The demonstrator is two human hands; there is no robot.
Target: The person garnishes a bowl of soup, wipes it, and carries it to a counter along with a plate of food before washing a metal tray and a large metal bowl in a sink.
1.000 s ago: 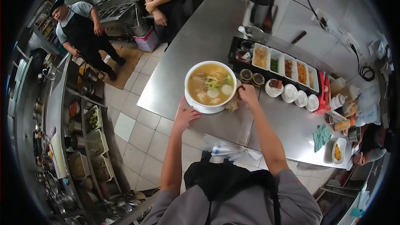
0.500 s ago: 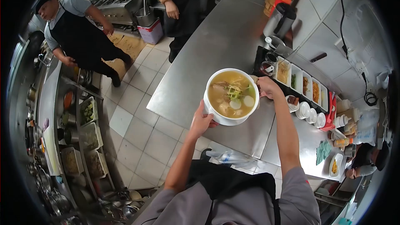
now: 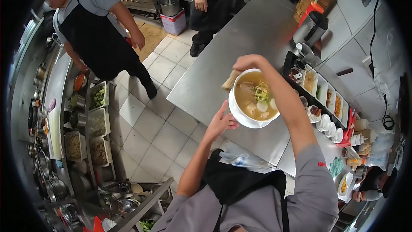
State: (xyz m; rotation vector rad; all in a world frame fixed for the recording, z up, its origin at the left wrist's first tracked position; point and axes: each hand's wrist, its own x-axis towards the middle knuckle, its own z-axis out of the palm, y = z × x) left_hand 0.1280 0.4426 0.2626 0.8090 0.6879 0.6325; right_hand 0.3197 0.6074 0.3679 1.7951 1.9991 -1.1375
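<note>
A white bowl [image 3: 234, 95] of broth stands on a white plate [image 3: 243, 121] at the near edge of the steel counter. In the broth [image 3: 245, 96] are pale round slices, chunks and shredded yellow-green garnish [image 3: 261, 91]. My right hand [image 3: 248, 62] reaches across the bowl, closed on a folded beige cloth [image 3: 231, 80] at the far left of the rim. My right forearm covers part of the bowl's right side. Beside the plate's near left edge is my left hand [image 3: 221, 123], fingers apart and holding nothing.
The steel counter [image 3: 231, 47] runs away from me. Along its right lie a row of garnish tubs [image 3: 330, 96], white lidded cups [image 3: 325, 122] and a metal jug [image 3: 310, 28]. One person [image 3: 98, 30] stands left in the aisle, another [image 3: 210, 0] beyond the counter. Shelves with food tubs [image 3: 98, 122] line the left.
My right hand has swung from the bowl's right side over to its far left with the cloth. My left hand has come off the plate. The person at left has come nearer.
</note>
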